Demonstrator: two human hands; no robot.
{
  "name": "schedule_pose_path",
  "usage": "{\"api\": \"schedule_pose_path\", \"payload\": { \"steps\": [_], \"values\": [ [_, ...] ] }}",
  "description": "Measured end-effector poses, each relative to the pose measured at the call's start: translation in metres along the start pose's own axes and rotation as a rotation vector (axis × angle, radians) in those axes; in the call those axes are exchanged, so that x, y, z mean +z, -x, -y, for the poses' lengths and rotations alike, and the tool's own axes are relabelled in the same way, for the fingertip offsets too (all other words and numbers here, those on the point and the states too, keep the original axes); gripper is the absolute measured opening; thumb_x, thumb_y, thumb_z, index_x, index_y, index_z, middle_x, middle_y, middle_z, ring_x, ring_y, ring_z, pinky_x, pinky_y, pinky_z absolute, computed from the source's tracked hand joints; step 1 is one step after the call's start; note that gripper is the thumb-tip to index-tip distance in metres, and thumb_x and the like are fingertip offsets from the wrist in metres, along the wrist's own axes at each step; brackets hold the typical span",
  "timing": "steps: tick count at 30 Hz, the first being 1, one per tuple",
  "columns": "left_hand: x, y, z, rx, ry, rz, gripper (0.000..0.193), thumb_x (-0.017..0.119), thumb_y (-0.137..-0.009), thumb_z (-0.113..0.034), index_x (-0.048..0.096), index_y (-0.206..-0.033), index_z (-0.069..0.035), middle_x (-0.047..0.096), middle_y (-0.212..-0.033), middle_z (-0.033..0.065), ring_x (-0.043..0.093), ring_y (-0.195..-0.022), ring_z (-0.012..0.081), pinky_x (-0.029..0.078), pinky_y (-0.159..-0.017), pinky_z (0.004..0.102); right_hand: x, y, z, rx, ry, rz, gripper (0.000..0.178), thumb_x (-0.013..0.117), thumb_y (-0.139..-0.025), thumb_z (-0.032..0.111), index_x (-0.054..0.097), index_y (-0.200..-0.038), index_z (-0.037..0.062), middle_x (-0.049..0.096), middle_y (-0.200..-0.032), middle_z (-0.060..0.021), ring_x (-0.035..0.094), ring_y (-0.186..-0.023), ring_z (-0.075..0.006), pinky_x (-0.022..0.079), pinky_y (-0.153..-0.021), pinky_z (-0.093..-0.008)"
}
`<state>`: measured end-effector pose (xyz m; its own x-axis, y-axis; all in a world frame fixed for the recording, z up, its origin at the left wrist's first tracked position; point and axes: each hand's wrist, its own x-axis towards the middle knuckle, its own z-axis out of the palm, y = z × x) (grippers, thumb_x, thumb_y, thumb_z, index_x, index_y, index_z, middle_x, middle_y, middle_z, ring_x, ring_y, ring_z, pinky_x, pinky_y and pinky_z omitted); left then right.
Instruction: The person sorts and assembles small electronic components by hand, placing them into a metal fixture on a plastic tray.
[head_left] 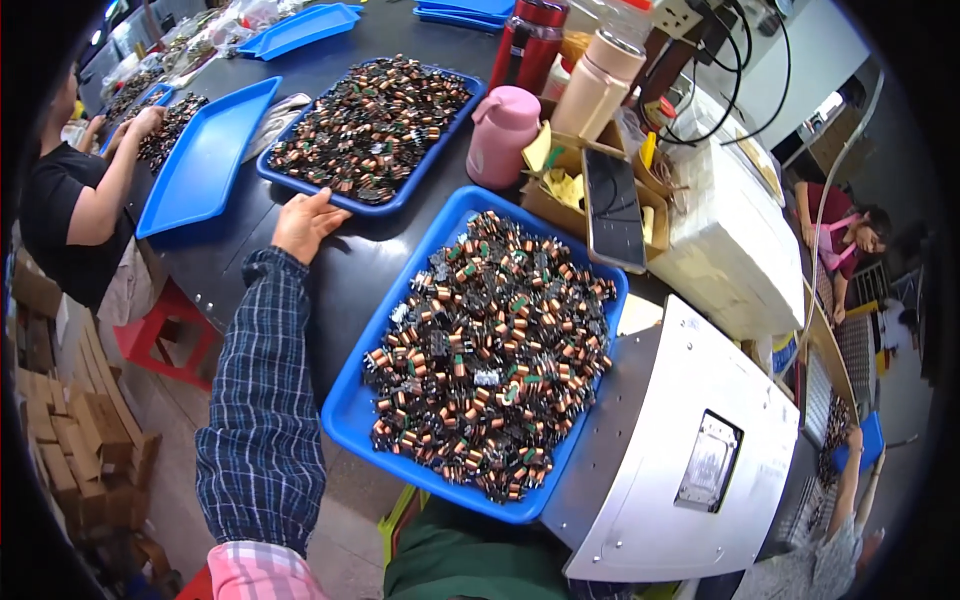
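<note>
My left hand point(303, 226), in a plaid sleeve, reaches forward and pinches the near rim of a blue tray point(392, 207). That tray is heaped with small copper-wound coils point(370, 125) on black bases. Closer to me, a second blue tray point(345, 425) holds another heap of the same coils point(490, 350), some with green parts. A small silvery piece point(487, 377) lies on top of this heap. My right hand is out of view.
Right of the trays stand a pink bottle point(503, 135), a cream flask point(598, 85), a phone point(613, 210) leaning on a cardboard box, and a silver metal plate point(690, 450) with a square opening. A blue tray point(208, 165) lies left, near a co-worker point(80, 195). Other people work at right.
</note>
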<state>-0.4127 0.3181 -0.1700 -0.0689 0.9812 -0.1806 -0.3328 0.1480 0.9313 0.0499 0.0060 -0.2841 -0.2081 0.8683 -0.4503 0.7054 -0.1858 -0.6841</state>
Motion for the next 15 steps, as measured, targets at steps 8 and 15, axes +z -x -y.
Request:
{"api": "schedule_pose_path", "payload": {
  "steps": [8, 15],
  "values": [
    [-0.033, 0.072, -0.006, -0.088, -0.096, -0.024, 0.016, 0.055, -0.083, -0.02, 0.049, -0.079, -0.005, 0.057, -0.076, 0.0073, 0.059, -0.071, 0.0183, 0.046, -0.06, 0.0237, 0.05, 0.058, 0.017, 0.014, -0.003, -0.001, 0.04, 0.048, -0.084, 0.034, 0.051, -0.111, 0.0047, 0.057, -0.104, -0.0128, 0.054, -0.093, -0.0207, 0.042, -0.082, -0.0312],
    [-0.048, 0.153, 0.001, -0.066, -0.067, -0.043, 0.016, 0.053, -0.083, -0.018, 0.049, -0.091, -0.005, 0.057, -0.082, 0.0074, 0.058, -0.073, 0.0169, 0.047, -0.063, 0.0239, 0.104, 0.101, 0.028, 0.022, 0.0, 0.047, 0.04, 0.048, -0.084, 0.034, 0.051, -0.111, 0.0047, 0.057, -0.104, -0.0129, 0.055, -0.093, -0.0207, 0.042, -0.081, -0.0313]
  ]
}}
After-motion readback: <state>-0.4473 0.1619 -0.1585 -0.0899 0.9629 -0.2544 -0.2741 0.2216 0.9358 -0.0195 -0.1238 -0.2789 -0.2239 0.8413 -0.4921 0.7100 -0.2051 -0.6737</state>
